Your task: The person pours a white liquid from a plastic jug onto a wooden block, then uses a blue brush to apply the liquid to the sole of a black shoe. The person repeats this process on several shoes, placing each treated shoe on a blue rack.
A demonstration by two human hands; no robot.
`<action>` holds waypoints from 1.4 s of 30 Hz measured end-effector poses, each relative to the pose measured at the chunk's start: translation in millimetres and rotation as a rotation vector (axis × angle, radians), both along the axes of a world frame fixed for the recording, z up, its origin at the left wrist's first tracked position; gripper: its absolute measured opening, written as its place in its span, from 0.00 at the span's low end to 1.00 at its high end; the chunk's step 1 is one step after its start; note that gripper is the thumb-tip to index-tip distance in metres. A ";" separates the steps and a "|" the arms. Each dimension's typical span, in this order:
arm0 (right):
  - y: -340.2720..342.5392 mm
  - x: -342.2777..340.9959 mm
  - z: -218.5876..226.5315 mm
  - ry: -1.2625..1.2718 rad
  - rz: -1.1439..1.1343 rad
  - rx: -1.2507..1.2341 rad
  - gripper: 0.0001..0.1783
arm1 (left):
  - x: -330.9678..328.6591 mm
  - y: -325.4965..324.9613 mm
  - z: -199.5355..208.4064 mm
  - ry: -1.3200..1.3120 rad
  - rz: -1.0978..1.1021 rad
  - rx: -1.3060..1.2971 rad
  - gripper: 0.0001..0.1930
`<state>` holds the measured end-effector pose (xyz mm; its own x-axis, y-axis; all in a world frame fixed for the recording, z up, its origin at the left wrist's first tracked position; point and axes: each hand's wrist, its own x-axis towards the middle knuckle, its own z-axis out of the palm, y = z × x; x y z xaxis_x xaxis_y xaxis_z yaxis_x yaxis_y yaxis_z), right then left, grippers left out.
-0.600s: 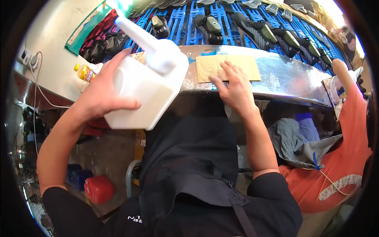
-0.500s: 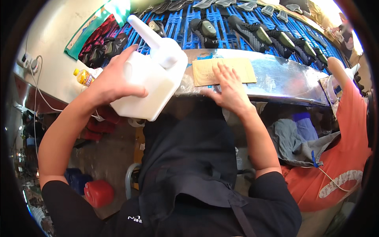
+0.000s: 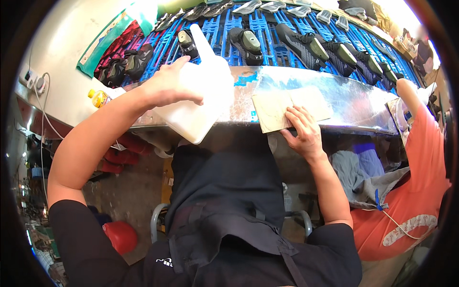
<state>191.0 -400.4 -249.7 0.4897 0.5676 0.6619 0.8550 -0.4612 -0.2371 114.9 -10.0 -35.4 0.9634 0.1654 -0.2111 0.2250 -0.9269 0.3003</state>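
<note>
Left hand [image 3: 174,85]: placed across the near left side of a white plastic jug [image 3: 208,95], thumb and fingers spread wide and clamped on its body. Jug: tilted, its long spout [image 3: 202,44] pointing away from the person toward the blue slatted rack [image 3: 267,45], its lower corner reaching past the near edge of a metal-topped ledge [image 3: 356,103]; whether its base touched the ledge could not be told. Right hand [image 3: 304,135]: laid on a flat piece of tan cardboard [image 3: 271,109], fingers nearly together on the upper face, thumb at the near edge; whether they pinched it could not be told. Cardboard: set askew on the ledge, to the right of the jug and apart from it, its near edge overhanging slightly. Beyond the ledge: black knit shoes [image 3: 301,47] in a line on the rack, with grey soles [image 3: 273,6] along its far side. To the left: a yellow-capped bottle [image 3: 99,98] on the pale tabletop [image 3: 67,103], and a white cord [image 3: 44,106] with plugs. Below, left: a red container [image 3: 122,237]. To the right: a co-worker [image 3: 426,153] in an orange-red top, beside a grey cloth [image 3: 351,174].
</note>
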 end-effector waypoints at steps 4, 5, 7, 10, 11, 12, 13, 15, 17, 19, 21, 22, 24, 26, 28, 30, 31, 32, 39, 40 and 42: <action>4.4 -5.5 -1.3 0.007 -0.011 0.202 0.28 | 3.1 -11.6 4.2 0.052 0.015 0.044 0.74; 12.9 -10.6 3.1 -0.011 -0.084 0.328 0.22 | 1.2 -16.7 8.1 0.057 0.036 0.055 0.74; 22.4 -14.2 7.3 0.432 -0.228 0.598 0.19 | 6.2 -24.5 13.2 0.068 0.045 0.071 0.76; 34.7 8.6 16.1 0.528 -0.015 0.964 0.32 | 11.7 -19.5 14.1 0.101 0.029 0.128 0.77; 37.4 15.3 18.2 0.586 0.005 1.036 0.34 | 13.5 -17.3 14.2 0.100 -0.006 0.164 0.77; 38.4 20.3 22.6 0.648 0.001 1.060 0.35 | 15.6 -14.5 13.4 0.102 -0.025 0.164 0.75; 36.5 27.6 25.8 0.701 -0.007 1.083 0.35 | 19.7 -13.5 13.9 0.098 -0.051 0.161 0.72; 34.9 43.1 12.2 0.756 0.025 1.110 0.33 | 21.8 -12.1 15.6 0.153 -0.064 0.163 0.73; 35.9 46.7 5.4 0.789 0.013 1.025 0.30 | 25.2 -0.3 12.5 0.143 -0.125 0.186 0.73; 29.9 43.8 -1.7 0.757 -0.045 0.814 0.26 | 21.8 13.2 17.2 0.148 -0.275 0.151 0.77; 21.4 35.2 -4.0 0.557 -0.088 0.455 0.25 | 9.7 43.3 17.7 0.120 -0.539 0.186 0.80; 17.9 31.9 -0.7 0.380 -0.117 0.304 0.26 | 1.6 38.4 19.2 0.112 -0.618 0.201 0.82; 16.7 18.1 9.0 0.373 -0.092 0.157 0.27 | -12.3 34.8 14.0 0.037 -0.768 0.380 0.86; 23.3 7.7 14.2 0.367 -0.055 0.104 0.29 | -2.9 25.6 20.9 0.058 -0.841 0.486 0.89; 35.8 3.2 6.0 0.374 -0.063 0.209 0.29 | 11.2 20.9 26.9 0.213 -0.814 0.376 0.92; 52.2 -6.8 15.1 0.507 -0.126 0.423 0.25 | 12.7 28.7 21.6 0.093 -0.914 0.339 0.93; 56.5 -6.9 13.4 0.840 -0.253 0.631 0.23 | 13.2 31.0 19.5 0.074 -0.930 0.310 0.92; 61.6 -2.2 15.4 0.744 -0.243 0.825 0.24 | 14.9 37.1 13.8 0.026 -0.959 0.304 0.91; 46.0 40.7 19.5 0.485 -0.641 0.898 0.46 | 11.7 37.4 15.6 -0.020 -0.909 0.262 0.86; 38.9 48.4 15.6 0.405 -0.700 0.805 0.48 | 12.8 33.8 14.8 -0.063 -0.914 0.198 0.82; 32.2 46.7 27.5 0.326 -0.775 0.703 0.51 | 11.9 27.3 12.6 -0.098 -0.917 0.195 0.79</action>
